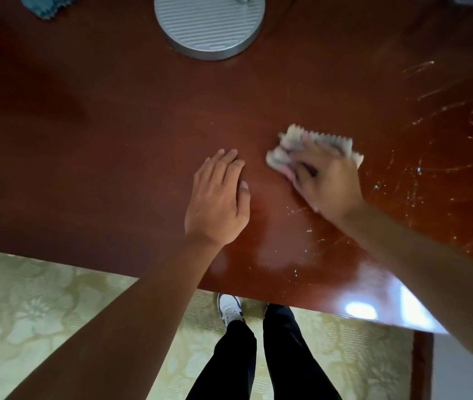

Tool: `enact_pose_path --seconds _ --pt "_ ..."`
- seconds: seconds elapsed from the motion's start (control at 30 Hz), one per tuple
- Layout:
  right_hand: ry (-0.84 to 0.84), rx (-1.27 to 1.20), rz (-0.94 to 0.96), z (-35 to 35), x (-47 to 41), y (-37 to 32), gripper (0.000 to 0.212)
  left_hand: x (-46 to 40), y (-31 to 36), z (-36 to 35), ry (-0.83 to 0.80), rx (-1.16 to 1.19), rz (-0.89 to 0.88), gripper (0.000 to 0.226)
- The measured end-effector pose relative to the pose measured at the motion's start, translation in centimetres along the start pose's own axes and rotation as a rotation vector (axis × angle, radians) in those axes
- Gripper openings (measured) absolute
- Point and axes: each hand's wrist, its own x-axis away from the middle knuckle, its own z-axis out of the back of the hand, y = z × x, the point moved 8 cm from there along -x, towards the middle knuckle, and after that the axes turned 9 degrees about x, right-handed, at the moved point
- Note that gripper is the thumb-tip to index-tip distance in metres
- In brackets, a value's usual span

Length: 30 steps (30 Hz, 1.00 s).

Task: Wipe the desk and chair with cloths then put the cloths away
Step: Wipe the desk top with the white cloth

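A glossy red-brown wooden desk fills the upper part of the head view. My right hand presses a pale folded cloth with zigzag edges onto the desk, right of centre; hand and cloth are blurred. My left hand lies flat on the desk just left of the cloth, fingers together, holding nothing. A second cloth, teal, lies at the desk's far left corner, partly cut off by the frame. No chair is in view.
A round grey ribbed lamp base stands at the back centre of the desk. Fine scratches and pale specks mark the desk's right side. Below the desk's front edge are a floral carpet and my legs.
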Motion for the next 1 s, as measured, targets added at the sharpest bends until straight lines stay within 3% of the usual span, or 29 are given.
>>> enact_pose_path --seconds 0.13,0.3,0.53,0.7,0.9,1.0 --pt "0.019 -0.027 0.107 0.7 0.6 -0.2 0.015 0.0 0.2 -0.1 -0.013 -0.001 -0.005 0.04" --pt "0.054 -0.045 -0.164 0.3 -4.3 2.8 0.016 -0.1 0.1 -0.1 -0.002 0.001 -0.009 0.04" --pt "0.017 -0.041 0.083 0.3 0.5 -0.4 0.025 0.0 0.1 -0.1 -0.01 -0.001 -0.016 0.041" --pt "0.065 -0.039 -0.089 1.0 -3.6 2.9 0.021 0.0 0.1 -0.2 0.003 -0.002 -0.022 0.041" --pt "0.016 -0.077 0.068 -0.2 2.5 -0.2 0.012 0.0 0.1 -0.2 0.009 -0.001 -0.027 0.043" --pt "0.07 -0.078 0.019 0.6 -0.5 0.8 0.026 0.0 0.1 0.0 0.029 0.008 -0.04 0.043"
